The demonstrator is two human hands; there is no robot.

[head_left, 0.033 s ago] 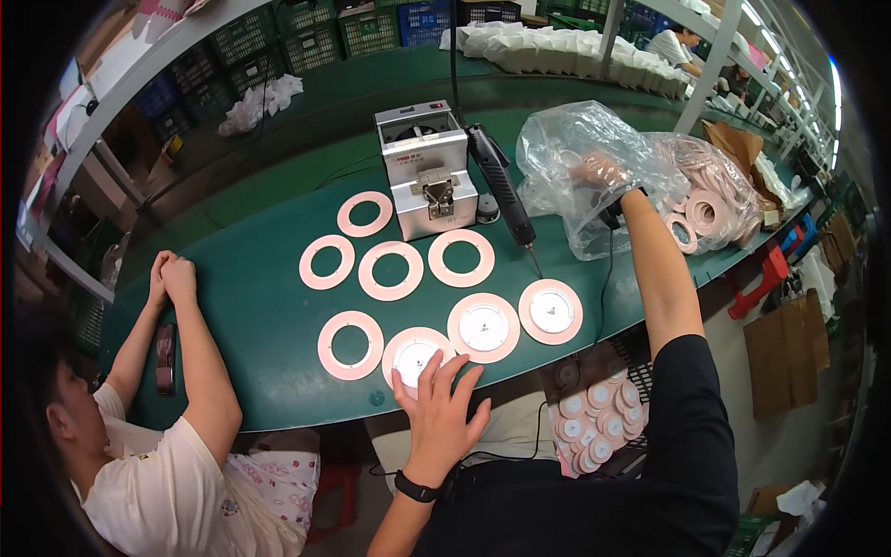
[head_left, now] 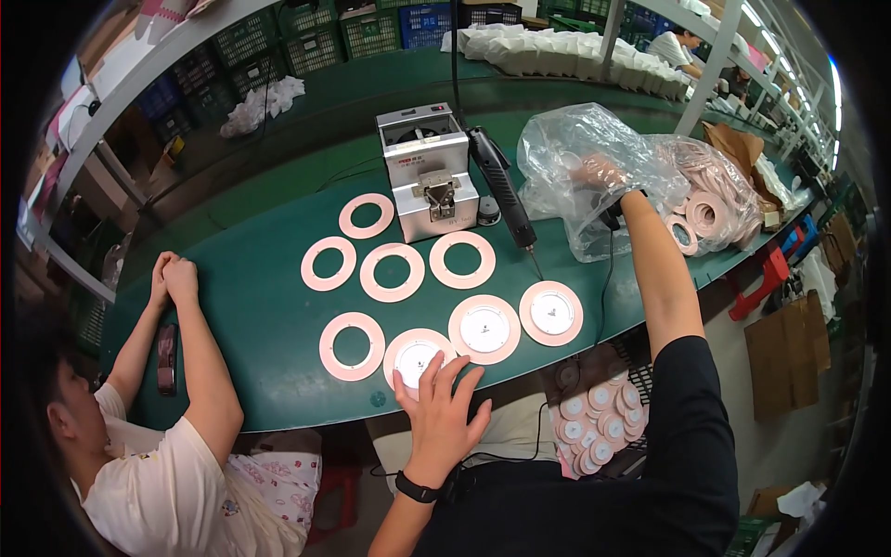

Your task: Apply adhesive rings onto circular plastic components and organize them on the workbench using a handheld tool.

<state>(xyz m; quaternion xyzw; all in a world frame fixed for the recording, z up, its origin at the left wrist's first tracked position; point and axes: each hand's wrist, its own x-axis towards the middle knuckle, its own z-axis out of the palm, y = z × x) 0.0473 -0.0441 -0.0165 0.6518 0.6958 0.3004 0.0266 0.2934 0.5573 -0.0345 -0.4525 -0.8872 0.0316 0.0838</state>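
My left hand [head_left: 440, 416] rests with spread fingers on the near edge of a pink ring with a white disc in its centre [head_left: 415, 352]. To its right lie two more pink rings with white discs, one in the middle [head_left: 484, 329] and one at the right [head_left: 551, 313]. My right hand [head_left: 600, 173] reaches into a clear plastic bag [head_left: 566, 139]; its fingers are blurred behind the film, so their grip is unclear. Several bare pink rings [head_left: 392, 248] lie farther back and left on the green table.
A silver box-shaped machine [head_left: 429, 172] stands behind the rings. A black electric screwdriver [head_left: 501, 186] hangs beside it, tip near the right disc. Another bag of pink rings [head_left: 710, 186] lies right. At left, a person's clasped hands [head_left: 174, 277] rest on the table.
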